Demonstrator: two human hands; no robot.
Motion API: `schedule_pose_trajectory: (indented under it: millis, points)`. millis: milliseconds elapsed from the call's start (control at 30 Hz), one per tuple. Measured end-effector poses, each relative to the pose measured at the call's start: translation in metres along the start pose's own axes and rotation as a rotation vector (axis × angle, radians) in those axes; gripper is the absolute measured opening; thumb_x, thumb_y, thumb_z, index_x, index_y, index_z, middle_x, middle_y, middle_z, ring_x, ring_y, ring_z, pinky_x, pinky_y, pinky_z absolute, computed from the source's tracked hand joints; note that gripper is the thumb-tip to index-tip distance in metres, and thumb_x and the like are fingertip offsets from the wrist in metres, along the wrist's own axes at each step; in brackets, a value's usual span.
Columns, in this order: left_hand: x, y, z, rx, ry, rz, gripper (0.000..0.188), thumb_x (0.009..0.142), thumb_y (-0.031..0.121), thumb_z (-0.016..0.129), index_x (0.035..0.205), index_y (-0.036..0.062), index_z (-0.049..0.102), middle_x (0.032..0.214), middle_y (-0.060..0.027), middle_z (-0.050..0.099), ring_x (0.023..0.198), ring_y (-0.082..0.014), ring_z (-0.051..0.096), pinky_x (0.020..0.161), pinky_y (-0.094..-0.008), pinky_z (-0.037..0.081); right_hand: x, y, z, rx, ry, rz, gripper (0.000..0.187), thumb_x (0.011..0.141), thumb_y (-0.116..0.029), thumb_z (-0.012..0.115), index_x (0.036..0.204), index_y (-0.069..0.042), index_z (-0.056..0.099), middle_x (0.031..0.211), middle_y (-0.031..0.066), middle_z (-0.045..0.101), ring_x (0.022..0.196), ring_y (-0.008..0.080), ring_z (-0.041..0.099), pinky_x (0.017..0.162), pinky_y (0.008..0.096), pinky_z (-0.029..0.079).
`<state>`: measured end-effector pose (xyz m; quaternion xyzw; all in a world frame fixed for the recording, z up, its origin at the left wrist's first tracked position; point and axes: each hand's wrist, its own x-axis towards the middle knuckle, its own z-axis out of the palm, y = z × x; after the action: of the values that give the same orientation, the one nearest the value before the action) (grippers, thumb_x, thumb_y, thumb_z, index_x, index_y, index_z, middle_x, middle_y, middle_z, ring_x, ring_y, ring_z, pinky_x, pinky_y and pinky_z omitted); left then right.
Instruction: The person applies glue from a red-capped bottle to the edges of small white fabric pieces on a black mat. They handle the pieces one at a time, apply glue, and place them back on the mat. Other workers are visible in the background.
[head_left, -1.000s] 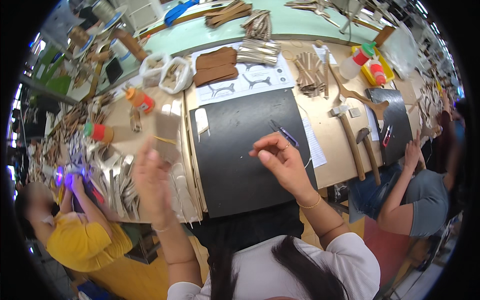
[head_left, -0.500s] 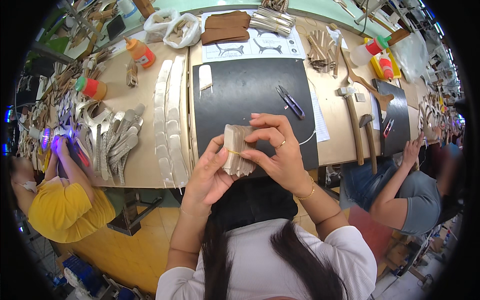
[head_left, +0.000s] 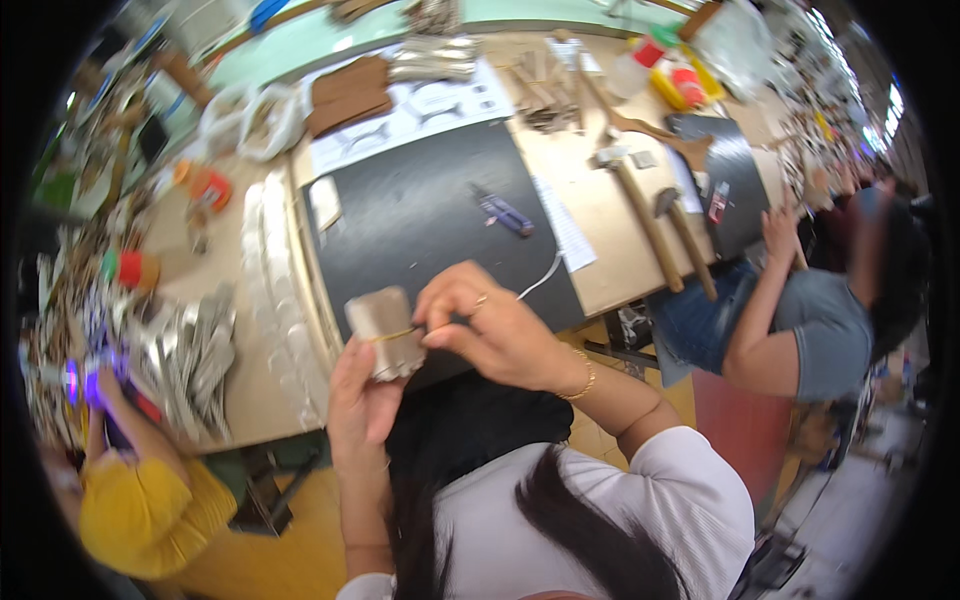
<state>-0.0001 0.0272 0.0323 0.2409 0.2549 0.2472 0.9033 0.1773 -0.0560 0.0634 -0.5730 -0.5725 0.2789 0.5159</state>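
Observation:
My left hand (head_left: 362, 402) is closed round a small stack of pale, round-ended strips (head_left: 378, 312), held upright just off the near edge of the black mat (head_left: 410, 215). A thin yellow rubber band (head_left: 392, 335) runs across the stack. On the stack's right side, my right hand (head_left: 492, 335) has its thumb and fingertips pinched together at the band's end; motion blurs the fingertips. Blue-handled thread snips (head_left: 505, 212) lie on the mat. At the mat's far left corner rests a single pale piece (head_left: 325, 203).
Left of the mat run rows of pale strips (head_left: 268, 270). Brown leather pieces (head_left: 350, 95) lie on a printed sheet at the back. Two hammers (head_left: 645, 225) rest to the right. A co-worker in yellow (head_left: 150, 510) sits left, another in grey-blue (head_left: 800, 330) right.
The whole view has tilted and shifted, so the table appears turned. My right hand has drawn from the stack's upper face to its right side, its fingers now more tightly bunched.

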Motion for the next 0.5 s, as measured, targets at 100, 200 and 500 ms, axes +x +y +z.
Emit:
schedule_pose_trajectory:
  millis: [100,200,500]
  points:
    - [0.002,-0.002,0.0,0.106,0.021,0.071,0.045,0.091,0.023,0.056,0.125,-0.0027,0.042,0.115,-0.0138,0.056,0.104,-0.0247,0.058,0.09,-0.0418,0.05,0.001,0.003,0.009,-0.059,0.05,-0.032,0.014,0.08,-0.015,0.067,0.084,-0.007,0.056,0.102,0.0105,0.053,0.094,0.0271,0.054,0.083,0.0346,0.044]
    - [0.004,-0.005,0.002,0.107,0.026,0.036,0.045,0.09,0.024,0.057,0.125,-0.0009,0.043,0.115,-0.0126,0.055,0.103,-0.0228,0.058,0.084,-0.0385,0.053,-0.001,0.007,0.016,-0.356,0.14,-0.173,0.018,0.077,-0.013,0.068,0.09,-0.004,0.061,0.095,0.0079,0.059,0.088,0.0246,0.058,0.078,0.0335,0.046]
    - [0.011,-0.008,0.004,0.319,0.096,0.056,0.053,0.085,0.023,0.064,0.128,0.0033,0.039,0.113,-0.0094,0.055,0.097,-0.0178,0.059,0.08,-0.0337,0.053,-0.002,0.016,0.016,-0.504,0.102,-0.24,0.013,0.073,-0.012,0.065,0.081,-0.003,0.061,0.079,0.0067,0.059,0.071,0.0224,0.059,0.067,0.0317,0.047]
